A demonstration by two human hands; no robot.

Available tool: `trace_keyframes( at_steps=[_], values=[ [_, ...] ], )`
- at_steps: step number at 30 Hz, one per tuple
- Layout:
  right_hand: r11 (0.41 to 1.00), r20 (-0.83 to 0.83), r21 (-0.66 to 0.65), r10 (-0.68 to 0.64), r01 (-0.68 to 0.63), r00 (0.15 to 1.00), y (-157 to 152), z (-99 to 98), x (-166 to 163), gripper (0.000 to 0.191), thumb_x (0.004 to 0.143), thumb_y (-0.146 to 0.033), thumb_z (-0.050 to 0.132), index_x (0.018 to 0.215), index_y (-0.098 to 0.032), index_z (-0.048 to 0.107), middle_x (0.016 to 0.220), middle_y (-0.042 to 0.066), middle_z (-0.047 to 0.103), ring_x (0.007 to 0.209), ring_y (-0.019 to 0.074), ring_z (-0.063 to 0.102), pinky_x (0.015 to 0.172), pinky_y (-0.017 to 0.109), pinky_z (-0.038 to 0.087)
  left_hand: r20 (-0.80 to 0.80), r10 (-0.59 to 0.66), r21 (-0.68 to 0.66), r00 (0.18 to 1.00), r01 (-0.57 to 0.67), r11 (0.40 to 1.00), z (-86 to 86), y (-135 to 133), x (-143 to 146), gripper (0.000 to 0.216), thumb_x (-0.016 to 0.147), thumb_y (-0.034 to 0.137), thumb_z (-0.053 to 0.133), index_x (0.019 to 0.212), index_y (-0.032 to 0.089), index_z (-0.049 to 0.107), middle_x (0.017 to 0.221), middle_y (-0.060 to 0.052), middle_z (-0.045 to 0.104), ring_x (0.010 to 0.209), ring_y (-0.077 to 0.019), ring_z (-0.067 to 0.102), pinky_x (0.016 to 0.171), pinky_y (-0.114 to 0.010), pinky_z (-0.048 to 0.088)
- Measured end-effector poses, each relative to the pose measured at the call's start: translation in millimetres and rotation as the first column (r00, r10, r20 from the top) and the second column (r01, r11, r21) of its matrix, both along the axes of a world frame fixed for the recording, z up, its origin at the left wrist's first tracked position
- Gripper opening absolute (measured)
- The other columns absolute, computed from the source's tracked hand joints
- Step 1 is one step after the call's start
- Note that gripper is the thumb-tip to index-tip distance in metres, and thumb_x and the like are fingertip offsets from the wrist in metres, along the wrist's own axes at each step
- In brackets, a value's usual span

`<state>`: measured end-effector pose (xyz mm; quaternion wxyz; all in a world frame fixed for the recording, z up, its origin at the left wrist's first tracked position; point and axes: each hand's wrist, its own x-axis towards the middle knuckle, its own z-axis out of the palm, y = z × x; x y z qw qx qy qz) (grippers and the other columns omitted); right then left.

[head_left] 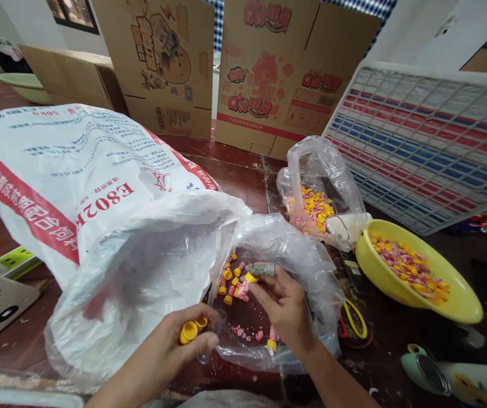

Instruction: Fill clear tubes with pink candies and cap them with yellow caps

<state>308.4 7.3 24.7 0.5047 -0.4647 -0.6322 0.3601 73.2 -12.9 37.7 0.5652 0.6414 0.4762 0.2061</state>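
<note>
My left hand is closed around a few small yellow caps at the near edge of a clear plastic bag. My right hand rests inside that bag with its fingers pinched on a small grey-green speckled tube with a yellow end. Loose yellow caps and pink pieces lie in the bag just beyond my fingers.
A large white printed sack lies at left. A yellow bowl of pink and yellow pieces sits at right, behind it a second clear bag and a gridded tray. Cardboard boxes stand at the back. Yellow-handled scissors lie by my right wrist.
</note>
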Motion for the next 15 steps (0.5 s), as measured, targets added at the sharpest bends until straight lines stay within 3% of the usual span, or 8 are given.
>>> trace_keyframes(
  at_steps=[5, 8, 11, 13, 15],
  values=[
    [0.968, 0.18, 0.134, 0.186, -0.211, 0.966, -11.3, 22.7, -12.1, 0.014, 0.099, -0.031, 0.063, 0.106, -0.021, 0.068, 0.103, 0.007, 0.074, 0.096, 0.0197, 0.073, 0.088, 0.03, 0.06, 0.198, 0.054, -0.13, 0.979, -0.028, 0.991, -3.7, -2.8, 16.3, 0.037, 0.086, 0.056, 0.066, 0.091, 0.019, 0.066, 0.078, 0.001, 0.06, 0.073, -0.0161, 0.05, 0.066, -0.023, 0.038],
    [0.912, 0.336, 0.213, 0.268, -0.351, 0.903, -17.0, 18.9, -13.4, 0.042, 0.091, -0.049, 0.071, 0.118, -0.018, 0.065, 0.114, 0.012, 0.072, 0.112, 0.0254, 0.069, 0.1, 0.038, 0.056, 0.304, 0.135, -0.16, 0.943, -0.089, 0.983, -8.3, -3.5, 17.8, 0.04, 0.083, 0.058, 0.068, 0.085, 0.018, 0.064, 0.077, 0.002, 0.056, 0.073, -0.0154, 0.047, 0.067, -0.023, 0.038],
    [0.898, 0.466, 0.311, 0.141, -0.31, 0.874, -28.1, 2.4, -20.2, 0.075, 0.077, -0.055, 0.082, 0.133, -0.015, 0.053, 0.124, 0.017, 0.067, 0.121, 0.0307, 0.064, 0.108, 0.045, 0.051, 0.359, 0.238, -0.256, 0.903, -0.15, 0.955, -12.5, -8.6, 23.9, 0.044, 0.08, 0.06, 0.072, 0.082, 0.018, 0.062, 0.075, 0.002, 0.054, 0.073, -0.0153, 0.048, 0.068, -0.023, 0.039],
    [0.898, 0.485, 0.361, 0.052, -0.254, 0.873, -35.8, -9.9, -25.1, 0.077, 0.075, -0.051, 0.084, 0.134, -0.016, 0.049, 0.12, 0.016, 0.068, 0.119, 0.0314, 0.064, 0.109, 0.048, 0.049, 0.363, 0.291, -0.334, 0.885, -0.168, 0.927, -16.4, -13.4, 28.9, 0.045, 0.078, 0.061, 0.074, 0.082, 0.018, 0.062, 0.074, 0.002, 0.054, 0.072, -0.0149, 0.047, 0.066, -0.023, 0.038],
    [0.897, 0.48, 0.355, 0.068, -0.265, 0.875, -38.9, -16.9, -25.3, 0.075, 0.074, -0.051, 0.083, 0.132, -0.016, 0.05, 0.117, 0.014, 0.068, 0.117, 0.0309, 0.064, 0.113, 0.05, 0.045, 0.377, 0.33, -0.378, 0.865, -0.182, 0.908, -21.8, -18.2, 31.9, 0.047, 0.074, 0.063, 0.076, 0.08, 0.019, 0.062, 0.074, 0.002, 0.055, 0.072, -0.0155, 0.047, 0.066, -0.024, 0.039]
  ],
)
